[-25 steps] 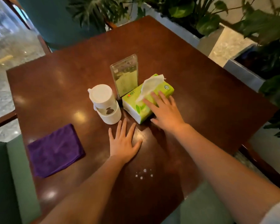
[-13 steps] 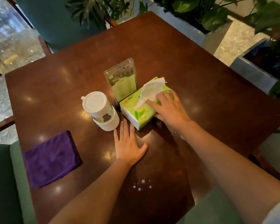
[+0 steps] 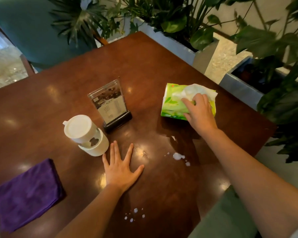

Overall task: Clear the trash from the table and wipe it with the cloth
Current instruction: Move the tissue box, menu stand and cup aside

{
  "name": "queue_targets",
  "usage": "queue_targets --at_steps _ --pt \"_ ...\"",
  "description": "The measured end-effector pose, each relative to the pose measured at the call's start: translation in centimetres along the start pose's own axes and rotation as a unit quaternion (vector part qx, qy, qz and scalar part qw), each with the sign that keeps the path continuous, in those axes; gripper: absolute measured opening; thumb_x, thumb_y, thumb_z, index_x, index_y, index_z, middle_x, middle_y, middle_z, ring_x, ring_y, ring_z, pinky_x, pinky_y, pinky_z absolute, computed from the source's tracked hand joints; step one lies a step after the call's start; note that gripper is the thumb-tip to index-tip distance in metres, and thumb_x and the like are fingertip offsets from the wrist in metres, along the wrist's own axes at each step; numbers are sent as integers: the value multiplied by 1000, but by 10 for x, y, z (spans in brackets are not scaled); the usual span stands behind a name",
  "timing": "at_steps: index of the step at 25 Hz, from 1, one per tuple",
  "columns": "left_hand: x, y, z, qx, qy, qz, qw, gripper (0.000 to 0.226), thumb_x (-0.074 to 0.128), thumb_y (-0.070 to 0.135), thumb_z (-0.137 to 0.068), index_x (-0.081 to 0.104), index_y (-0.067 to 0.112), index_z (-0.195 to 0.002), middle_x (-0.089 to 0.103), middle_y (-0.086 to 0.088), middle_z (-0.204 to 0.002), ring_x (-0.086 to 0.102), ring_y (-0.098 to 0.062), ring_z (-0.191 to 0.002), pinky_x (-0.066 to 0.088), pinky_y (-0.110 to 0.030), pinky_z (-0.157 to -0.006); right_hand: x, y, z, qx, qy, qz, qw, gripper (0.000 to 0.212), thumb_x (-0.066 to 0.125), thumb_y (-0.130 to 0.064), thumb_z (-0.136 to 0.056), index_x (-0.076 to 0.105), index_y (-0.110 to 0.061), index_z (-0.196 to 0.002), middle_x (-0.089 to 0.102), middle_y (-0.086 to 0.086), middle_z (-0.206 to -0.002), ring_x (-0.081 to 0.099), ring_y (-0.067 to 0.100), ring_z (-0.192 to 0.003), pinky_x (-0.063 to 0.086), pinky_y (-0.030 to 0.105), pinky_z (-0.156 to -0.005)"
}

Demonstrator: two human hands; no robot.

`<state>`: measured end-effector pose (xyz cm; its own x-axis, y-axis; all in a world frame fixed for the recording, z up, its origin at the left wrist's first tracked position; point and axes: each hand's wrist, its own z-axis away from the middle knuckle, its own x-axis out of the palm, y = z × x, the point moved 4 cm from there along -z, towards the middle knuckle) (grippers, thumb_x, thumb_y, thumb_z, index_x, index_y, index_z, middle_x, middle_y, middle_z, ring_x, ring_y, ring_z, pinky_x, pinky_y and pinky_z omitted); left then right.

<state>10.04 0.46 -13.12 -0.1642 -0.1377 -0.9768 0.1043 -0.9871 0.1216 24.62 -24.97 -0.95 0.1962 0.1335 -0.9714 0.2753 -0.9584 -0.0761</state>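
Observation:
A folded purple cloth (image 3: pixel 27 194) lies at the near left of the dark wooden table (image 3: pixel 144 66). My right hand (image 3: pixel 199 112) rests on top of the green tissue pack (image 3: pixel 173 103) on the right side, fingers curled over its white tissue (image 3: pixel 198 91). My left hand (image 3: pixel 121 167) lies flat on the table with fingers spread, holding nothing. White liquid drops (image 3: pixel 178 156) sit between my arms, and more white drops (image 3: pixel 134 215) lie near the front edge. A wet sheen spreads below the pack.
A white lidded cup (image 3: pixel 85 134) stands just left of my left hand. An upright clear menu stand (image 3: pixel 110 105) on a dark base is behind it. Potted plants and grey planters (image 3: pixel 175 43) line the far and right edges. A teal chair (image 3: pixel 24 31) is beyond the far left.
My right hand has slid the tissue pack away from the menu stand to the right side of the table, uncovering white drops and a wet patch. My left hand stays flat in place.

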Motion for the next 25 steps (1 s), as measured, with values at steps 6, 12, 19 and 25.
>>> queue_targets --at_steps 6,12,19,25 --pt "9 -3 -1 -10 32 -13 999 82 11 85 -73 -15 47 -141 -17 -11 -155 -26 -21 -140 -4 -54 -113 1 75 -11 84 17 29 996 50 73 -10 -74 51 -11 -119 46 21 -104 43 39 -100 41 49 -82" --pt "9 -3 -1 -12 47 -9 999 82 18 83 -74 -9 47 -142 -6 -14 -157 -19 -21 -142 3 -56 -112 42 78 26 101 -87 126 983 87 63 -17 -84 5 -40 -144 -2 5 -158 0 37 -142 10 73 -104" --pt "12 -5 -1 -9 56 -15 998 83 17 83 -75 -2 44 -145 -3 -15 -157 -13 -23 -144 7 -57 -112 48 100 12 90 -108 157 978 93 58 -11 -87 -8 -46 -141 -10 0 -158 -7 38 -142 17 78 -99" --pt "9 -4 0 -8 48 -10 999 82 20 82 -75 -2 45 -145 -6 -16 -157 -18 -23 -143 3 -56 -113 40 85 0 131 -111 149 974 88 63 -40 -84 0 -39 -144 0 6 -159 -1 38 -143 14 76 -102"
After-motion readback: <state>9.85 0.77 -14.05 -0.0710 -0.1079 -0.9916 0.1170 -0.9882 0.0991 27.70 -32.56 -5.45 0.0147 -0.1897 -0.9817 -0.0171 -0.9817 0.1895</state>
